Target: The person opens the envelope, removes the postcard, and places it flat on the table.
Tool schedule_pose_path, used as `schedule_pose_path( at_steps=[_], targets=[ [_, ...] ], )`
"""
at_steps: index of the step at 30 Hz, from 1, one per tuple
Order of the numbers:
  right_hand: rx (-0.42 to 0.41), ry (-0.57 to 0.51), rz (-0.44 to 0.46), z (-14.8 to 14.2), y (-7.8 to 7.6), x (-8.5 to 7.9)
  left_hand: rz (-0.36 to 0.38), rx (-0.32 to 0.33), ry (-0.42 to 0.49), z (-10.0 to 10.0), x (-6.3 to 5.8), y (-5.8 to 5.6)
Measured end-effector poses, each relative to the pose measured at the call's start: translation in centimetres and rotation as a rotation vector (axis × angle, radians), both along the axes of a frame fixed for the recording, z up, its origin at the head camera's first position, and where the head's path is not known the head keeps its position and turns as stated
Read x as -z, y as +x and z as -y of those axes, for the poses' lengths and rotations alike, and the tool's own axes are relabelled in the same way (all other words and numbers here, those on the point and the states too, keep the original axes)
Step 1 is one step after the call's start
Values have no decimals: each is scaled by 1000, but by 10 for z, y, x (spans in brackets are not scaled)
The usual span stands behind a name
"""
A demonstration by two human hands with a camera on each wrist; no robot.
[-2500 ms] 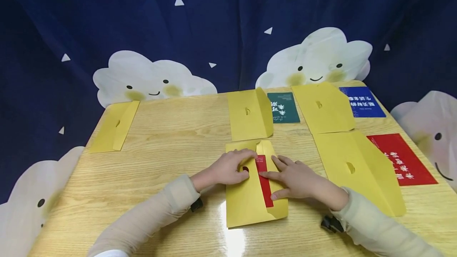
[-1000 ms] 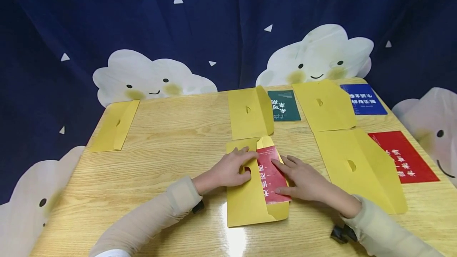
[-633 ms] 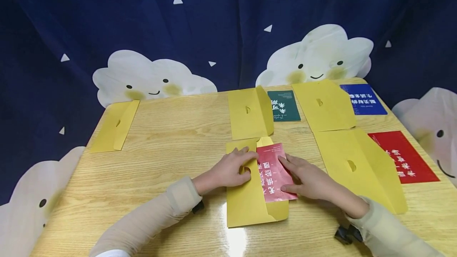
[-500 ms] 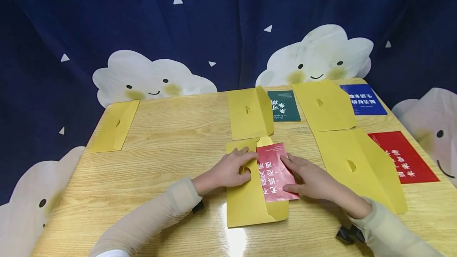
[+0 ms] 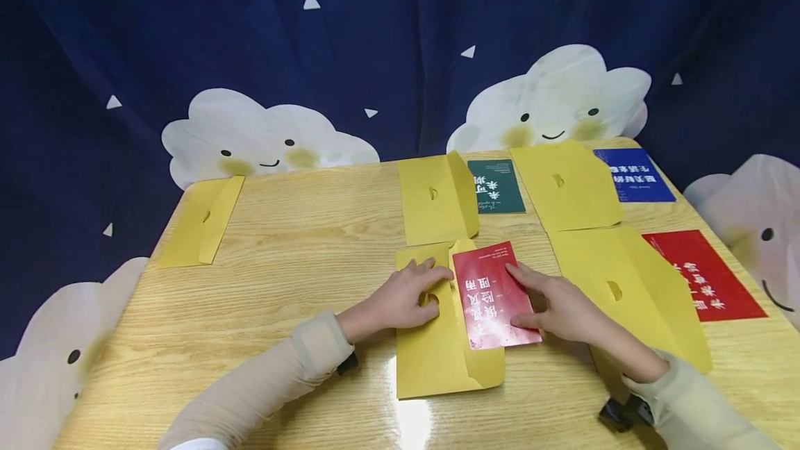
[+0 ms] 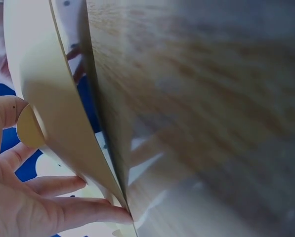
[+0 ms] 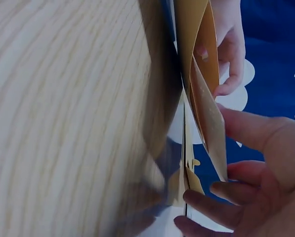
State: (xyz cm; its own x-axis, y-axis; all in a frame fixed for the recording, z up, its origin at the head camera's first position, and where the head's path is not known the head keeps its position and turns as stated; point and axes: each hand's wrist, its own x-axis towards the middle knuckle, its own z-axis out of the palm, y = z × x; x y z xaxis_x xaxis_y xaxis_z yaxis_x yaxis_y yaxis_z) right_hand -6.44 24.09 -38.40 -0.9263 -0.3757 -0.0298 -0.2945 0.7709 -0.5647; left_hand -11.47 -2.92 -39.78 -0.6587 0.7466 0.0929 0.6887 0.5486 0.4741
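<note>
A yellow envelope (image 5: 431, 367) lies at the front middle of the table in the head view, its flap folded out to the right. My left hand (image 5: 396, 297) holds its front panel, thumb at the half-moon slot and index finger at the mouth edge. A red card (image 5: 481, 273) with white writing lies tilted over the flap and mouth. Between thumb and fingers, my right hand (image 5: 565, 307) pinches the card's right edge. The right wrist view shows the card (image 7: 209, 116) raised at the envelope's mouth, with the right thumb on its upper face. Whether its left edge is still inside is unclear.
Behind lie another yellow envelope (image 5: 431, 207) and a green card (image 5: 500, 189). To the right are two more envelopes (image 5: 631, 311), a blue card (image 5: 644, 179) and a red card (image 5: 719, 283). A folded envelope (image 5: 194, 228) lies far left on the wooden table (image 5: 300, 242).
The red card has slid rightward out of the envelope, showing more of its face, and has tilted. My right hand has moved right with it. The left hand has stayed on the envelope.
</note>
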Motion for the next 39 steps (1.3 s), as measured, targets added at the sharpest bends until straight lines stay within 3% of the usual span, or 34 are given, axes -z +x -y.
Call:
schedule_pose_path(
  at_steps=[4,10,13,21,30,34,39],
  targets=[
    [85,-139,53,-4,-1,-1,6,-4,2,0,0,1],
    [263,-434,268,-13,0,-7,-26,17,41,1,1,2],
    [331,-501,334,-18,-1,-10,-42,18,49,1,2,2],
    [370,-528,321,-26,-1,-12,-2,2,-12,2,1,0],
    [376,-475,274,-46,-2,-18,13,-13,-57,4,-1,1],
    [378,-444,291,-51,-5,-13,18,-16,-85,3,-1,2],
    [357,-445,328,-50,-9,1,70,-57,-217,-1,-2,7]
  ],
)
